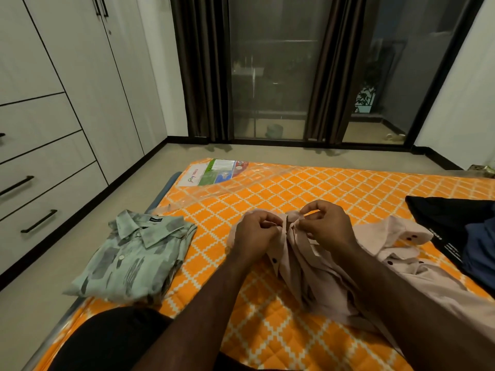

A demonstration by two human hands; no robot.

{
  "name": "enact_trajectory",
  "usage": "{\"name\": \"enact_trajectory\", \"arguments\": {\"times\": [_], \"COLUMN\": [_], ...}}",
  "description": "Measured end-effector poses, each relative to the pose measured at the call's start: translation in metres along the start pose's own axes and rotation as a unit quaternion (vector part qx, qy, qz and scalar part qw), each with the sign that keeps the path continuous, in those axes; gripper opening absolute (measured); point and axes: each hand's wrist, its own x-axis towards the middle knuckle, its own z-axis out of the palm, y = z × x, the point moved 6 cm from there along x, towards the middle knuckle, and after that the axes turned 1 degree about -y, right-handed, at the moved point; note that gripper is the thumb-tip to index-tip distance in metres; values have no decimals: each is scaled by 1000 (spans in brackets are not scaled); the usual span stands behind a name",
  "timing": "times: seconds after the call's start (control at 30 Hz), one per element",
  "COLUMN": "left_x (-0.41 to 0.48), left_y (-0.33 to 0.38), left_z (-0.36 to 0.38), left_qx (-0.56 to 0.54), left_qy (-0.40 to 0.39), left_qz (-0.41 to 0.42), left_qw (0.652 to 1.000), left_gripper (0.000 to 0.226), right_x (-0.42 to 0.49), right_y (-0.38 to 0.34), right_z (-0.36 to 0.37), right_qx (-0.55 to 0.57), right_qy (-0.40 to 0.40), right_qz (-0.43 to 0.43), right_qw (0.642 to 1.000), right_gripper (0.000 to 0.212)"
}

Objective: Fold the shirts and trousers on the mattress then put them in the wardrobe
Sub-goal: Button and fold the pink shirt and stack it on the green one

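Note:
A pale pink shirt (318,274) with dark buttons lies crumpled on the orange patterned mattress (267,330). My left hand (254,234) pinches one edge of its front near the collar. My right hand (326,223) pinches the other edge right beside it, so both hands meet at the top of the shirt. A folded green patterned shirt (134,258) lies at the mattress's left edge. Dark clothes (460,231), black and blue, lie in a heap at the right.
A white wardrobe (67,103) with closed doors and drawers runs along the left wall across a strip of floor. Dark curtains and a glass door stand beyond the mattress. Clear plastic wrap and a label (214,171) cover the mattress's far corner. My knee (115,341) is at the bottom.

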Motion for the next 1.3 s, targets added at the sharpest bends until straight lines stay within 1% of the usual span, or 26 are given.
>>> {"name": "enact_trajectory", "arguments": {"times": [0.13, 0.23, 0.37, 0.43, 0.5, 0.57, 0.7, 0.77, 0.8, 0.9, 1.03, 1.13, 1.3], "left_x": [-1, -2, -2, -3, -3, -4, 0, 0, 0, -3, -5, -4, -4], "left_y": [1, 1, 1, 4, 7, 7, -1, -7, -10, -14, -18, -21, -24], "left_z": [2, 0, -3, -5, -5, -2, -1, -2, -2, -2, 4, 5, 5], "left_qx": [0, 3, 27, 83, 141, 148, 84, 22, -14, -109, -181, -214, -228], "left_qy": [-12, -11, -1, 17, 27, 15, -16, -28, -30, -30, -35, -38, -42], "left_qz": [-7, -11, -14, -2, 21, 23, -32, -70, -88, -121, -154, -169, -184], "left_qw": [1000, 1000, 1000, 996, 989, 989, 996, 997, 996, 986, 971, 961, 955], "left_gripper": [17, 18, 16, 13, 9, 8, 7, 14, 16, 12, 16, 18, 16], "right_x": [-6, -14, -18, -18, -18, -21, -26, -22, -19, -15, -12, -10, -12], "right_y": [-14, -21, -20, -18, -19, -20, -18, -17, -16, -12, -4, -1, 2], "right_z": [6, 15, 26, 29, 28, 31, 43, 42, 40, 35, 31, 31, 35], "right_qx": [-82, -125, -150, -156, -164, -177, -183, -160, -146, -98, -52, -21, 8], "right_qy": [24, 21, 6, 15, 40, 37, -15, -20, -21, -28, -44, -68, -96], "right_qz": [-82, -138, -165, -173, -180, -190, -194, -189, -182, -154, -105, -78, -84], "right_qw": [993, 982, 975, 972, 969, 965, 964, 969, 972, 983, 992, 994, 992], "right_gripper": [21, 20, 16, 15, 14, 15, 19, 15, 13, 10, 17, 20, 23]}}
